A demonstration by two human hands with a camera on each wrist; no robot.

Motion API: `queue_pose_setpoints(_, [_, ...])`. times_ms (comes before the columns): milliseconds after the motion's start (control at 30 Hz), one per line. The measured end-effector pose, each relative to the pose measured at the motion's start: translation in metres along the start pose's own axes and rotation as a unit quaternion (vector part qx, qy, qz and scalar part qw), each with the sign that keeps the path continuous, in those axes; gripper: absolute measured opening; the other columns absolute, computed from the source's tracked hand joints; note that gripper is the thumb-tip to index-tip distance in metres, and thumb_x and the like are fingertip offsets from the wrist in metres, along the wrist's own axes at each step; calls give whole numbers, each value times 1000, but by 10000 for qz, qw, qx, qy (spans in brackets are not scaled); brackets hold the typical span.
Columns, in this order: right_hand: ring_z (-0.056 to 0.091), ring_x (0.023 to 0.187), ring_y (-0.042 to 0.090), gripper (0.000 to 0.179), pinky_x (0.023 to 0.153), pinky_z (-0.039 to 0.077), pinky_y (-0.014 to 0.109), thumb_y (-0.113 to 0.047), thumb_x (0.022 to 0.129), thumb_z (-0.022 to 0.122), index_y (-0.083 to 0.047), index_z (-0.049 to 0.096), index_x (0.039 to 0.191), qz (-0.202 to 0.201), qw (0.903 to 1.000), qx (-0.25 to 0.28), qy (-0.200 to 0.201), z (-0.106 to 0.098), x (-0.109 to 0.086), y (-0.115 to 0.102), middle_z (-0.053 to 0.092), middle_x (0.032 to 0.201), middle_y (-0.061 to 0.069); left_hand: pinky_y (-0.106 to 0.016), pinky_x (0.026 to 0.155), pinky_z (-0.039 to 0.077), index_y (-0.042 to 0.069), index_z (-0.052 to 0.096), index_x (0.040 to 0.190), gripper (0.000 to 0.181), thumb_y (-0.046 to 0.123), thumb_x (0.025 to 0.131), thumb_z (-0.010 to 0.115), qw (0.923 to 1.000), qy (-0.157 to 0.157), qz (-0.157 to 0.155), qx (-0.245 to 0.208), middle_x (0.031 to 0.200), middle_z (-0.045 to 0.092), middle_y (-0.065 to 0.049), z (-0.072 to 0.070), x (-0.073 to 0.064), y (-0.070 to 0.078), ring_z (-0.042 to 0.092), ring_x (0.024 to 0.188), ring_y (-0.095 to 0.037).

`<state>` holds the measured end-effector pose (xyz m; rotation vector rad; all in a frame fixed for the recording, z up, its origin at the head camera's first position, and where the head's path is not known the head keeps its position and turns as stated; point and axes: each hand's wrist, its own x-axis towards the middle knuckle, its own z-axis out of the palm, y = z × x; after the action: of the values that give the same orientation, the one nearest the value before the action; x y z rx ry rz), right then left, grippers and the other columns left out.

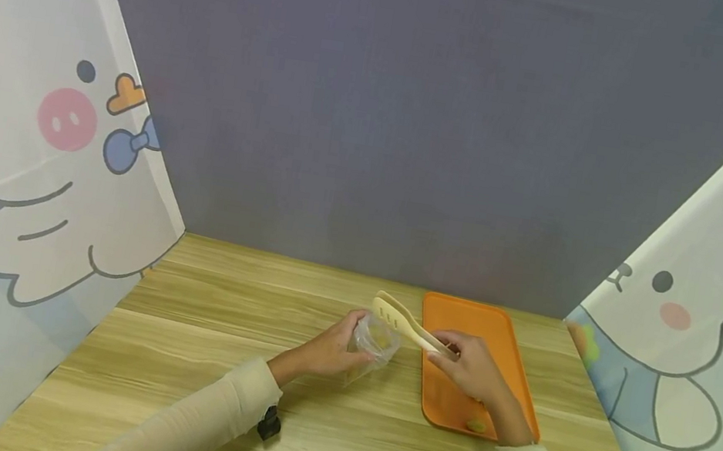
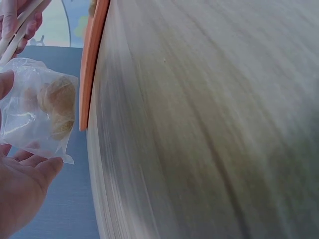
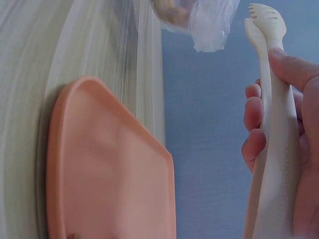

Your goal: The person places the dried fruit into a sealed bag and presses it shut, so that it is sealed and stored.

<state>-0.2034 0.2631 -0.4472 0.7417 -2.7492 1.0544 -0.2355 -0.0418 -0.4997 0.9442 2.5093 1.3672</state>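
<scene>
My left hand (image 1: pixel 330 349) grips a clear plastic bag (image 1: pixel 382 353) above the table, with thumb and fingers round its sides. Golden-brown pieces that look like small pastries (image 2: pixel 61 103) show through the plastic in the left wrist view. In my right hand (image 1: pixel 472 368) is a pair of cream tongs (image 1: pixel 404 324), thumb on one arm and fingers round the other. The slotted tong heads stand over the bag's mouth, close together, and no food shows between them. Beneath the right hand lies an orange tray (image 1: pixel 468 318), where a small brownish piece (image 1: pixel 476 426) sits near the front edge.
The wood-grain table (image 1: pixel 217 297) extends left of the bag and in front of the tray. A grey panel (image 1: pixel 374 142) rises at the back. Cartoon-printed panels (image 1: pixel 5 125) stand at both sides. The tray's raised rim faces the bag.
</scene>
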Motion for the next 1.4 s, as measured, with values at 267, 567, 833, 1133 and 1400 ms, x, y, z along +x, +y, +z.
queue_pose_setpoints(267, [41,47,1,33,40,39,23,-18,93,74,-9,71,125,99,9999,104,-9,-6,-5,1,73,96,5,-47,111,43,8,25,156,81,34,95,70,10000,4,4,24,139,53,-11,-1,0,0,55,125,-22])
queue_pose_setpoints(567, [40,45,0,31,40,39,23,-20,95,73,-7,71,123,99,9999,15,-9,-15,-17,12,71,90,3,-48,110,44,8,26,156,82,38,94,70,9999,26,-68,-124,140,53,-11,-3,-1,-1,56,125,-23])
queue_pose_setpoints(833, [50,48,3,28,46,45,26,-19,94,74,-8,71,120,203,9997,48,106,-22,-30,21,72,95,6,-48,107,45,9,25,156,82,40,95,69,9998,-3,-107,-180,140,52,-11,-5,-3,-1,56,123,-23])
queue_pose_setpoints(1133, [60,54,12,31,46,47,26,-16,96,71,-4,68,124,330,9992,222,-18,-34,-50,32,69,82,9,-48,108,44,11,24,157,82,41,95,69,9997,-19,-191,-158,142,51,-11,-6,-4,-1,56,123,-23])
queue_pose_setpoints(1400, [50,65,-1,31,55,44,24,-16,91,76,-4,72,120,492,9973,-427,325,-40,-66,45,74,99,6,-49,108,44,9,25,156,81,38,95,69,9998,-21,-166,-110,142,51,-13,-8,-6,2,56,124,-24])
